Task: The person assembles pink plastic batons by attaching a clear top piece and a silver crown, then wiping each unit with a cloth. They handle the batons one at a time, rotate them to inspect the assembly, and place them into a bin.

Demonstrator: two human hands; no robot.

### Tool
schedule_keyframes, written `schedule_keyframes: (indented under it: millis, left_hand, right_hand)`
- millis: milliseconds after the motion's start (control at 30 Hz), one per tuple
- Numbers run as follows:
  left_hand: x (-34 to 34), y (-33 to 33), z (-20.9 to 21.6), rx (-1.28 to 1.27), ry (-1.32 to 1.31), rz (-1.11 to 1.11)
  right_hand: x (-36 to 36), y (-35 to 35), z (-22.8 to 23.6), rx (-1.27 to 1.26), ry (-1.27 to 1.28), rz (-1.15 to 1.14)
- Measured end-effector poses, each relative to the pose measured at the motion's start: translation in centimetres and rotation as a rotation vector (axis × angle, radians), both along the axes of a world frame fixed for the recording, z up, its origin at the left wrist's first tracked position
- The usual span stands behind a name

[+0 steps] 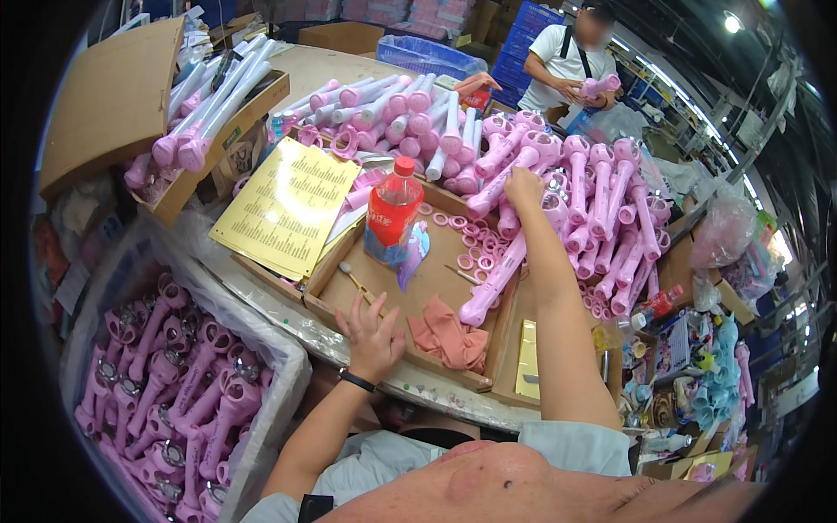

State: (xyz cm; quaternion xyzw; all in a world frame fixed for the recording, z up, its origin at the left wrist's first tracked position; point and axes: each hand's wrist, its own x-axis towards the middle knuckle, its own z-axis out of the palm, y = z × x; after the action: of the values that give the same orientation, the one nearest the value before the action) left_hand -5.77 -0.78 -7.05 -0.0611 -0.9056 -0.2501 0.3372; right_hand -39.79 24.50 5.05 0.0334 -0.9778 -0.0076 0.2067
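My right hand (525, 188) reaches to the near edge of a heap of pink plastic wand handles (602, 187). Its fingers are curled round one of the handles, whose grip is partly covered by the hand. Below the wrist, a single pink handle (495, 281) lies slanting over the edge of a shallow cardboard tray (370, 301). My left hand (375, 338), with a dark band on its wrist, is over the tray's near edge, fingers spread and holding nothing. Close to it are a thin brush (353, 277) and a crumpled salmon cloth (449, 336).
A red-capped drink bottle (392, 209) stands in the tray beside pink rings (475, 248). Yellow printed sheets (283, 205) lie left of it. White-and-pink sticks (410, 113) are piled behind. A lined bin (288, 383) of pink handles stands lower left. Another person (558, 65) stands across the table.
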Motion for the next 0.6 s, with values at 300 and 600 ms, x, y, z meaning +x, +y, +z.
schedule_keyframes:
  millis: [300, 600]
  left_hand:
    - [-0.1, 0.1, -0.3, 0.069, 0.011, -0.009]
    - [0.2, -0.1, 0.4, 0.115, -0.007, -0.044]
  right_hand:
    - [2.8, 0.9, -2.5, 0.17, 0.228, 0.268]
    - [11.8, -1.7, -4.3, -0.232, 0.394, 0.168]
